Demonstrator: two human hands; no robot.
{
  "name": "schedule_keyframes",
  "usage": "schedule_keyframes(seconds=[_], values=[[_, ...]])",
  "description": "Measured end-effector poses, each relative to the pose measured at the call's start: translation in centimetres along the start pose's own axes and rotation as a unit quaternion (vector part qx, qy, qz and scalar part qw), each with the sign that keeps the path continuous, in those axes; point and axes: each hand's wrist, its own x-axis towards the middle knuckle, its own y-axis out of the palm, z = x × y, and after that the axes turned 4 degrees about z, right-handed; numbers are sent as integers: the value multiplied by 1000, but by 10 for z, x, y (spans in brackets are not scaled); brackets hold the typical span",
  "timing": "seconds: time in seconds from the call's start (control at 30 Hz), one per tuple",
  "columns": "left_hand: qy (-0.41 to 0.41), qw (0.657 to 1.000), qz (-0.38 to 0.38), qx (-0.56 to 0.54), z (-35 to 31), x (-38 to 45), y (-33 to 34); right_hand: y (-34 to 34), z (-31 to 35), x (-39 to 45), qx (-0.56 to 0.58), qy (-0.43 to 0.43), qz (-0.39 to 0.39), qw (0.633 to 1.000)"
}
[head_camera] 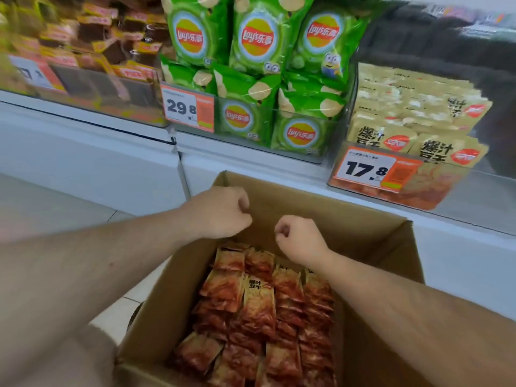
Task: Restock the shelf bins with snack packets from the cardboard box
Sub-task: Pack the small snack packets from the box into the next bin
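I have both hands over the open cardboard box — my left hand and right hand each curled into a fist, grip closed on nothing. The red snack packets lie packed inside the box, below the shelf bin of beige packets.

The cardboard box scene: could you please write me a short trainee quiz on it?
1. True or false: the left hand holds a packet.
2. Which price tag fronts the green crisp bags: A) 29.8 B) 17.8?
3. What fills the cardboard box?

Key: 1 false, both it and the right hand are curled and hold nothing. 2 A. 3 red-orange snack packets.
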Motion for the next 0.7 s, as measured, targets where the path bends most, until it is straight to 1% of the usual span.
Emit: schedule_keyframes(seconds=[0.2,0.27,0.4,0.47,0.53,0.57,0.6,0.63,0.7], values=[[-46,997,9,-56,18,30,-2,91,-14,38,32,91,77,992],[-63,995,4,-73,26,35,-3,118,-17,53,16,120,95,988],[-123,988,4,-97,36,38,0,166,-24,83,-41,148,118,981],[-133,986,7,-100,38,40,3,178,-26,93,-60,168,118,977],[-142,981,23,-126,38,40,4,180,-28,96,-42,169,86,981],[-159,971,38,-175,38,39,5,178,-28,94,-17,158,55,986],[-187,949,65,-246,38,38,5,173,-27,90,12,141,17,990],[-219,915,101,-323,38,36,5,166,-25,83,42,121,-22,992],[-273,831,162,-456,39,34,7,144,-18,62,115,85,-88,986]])
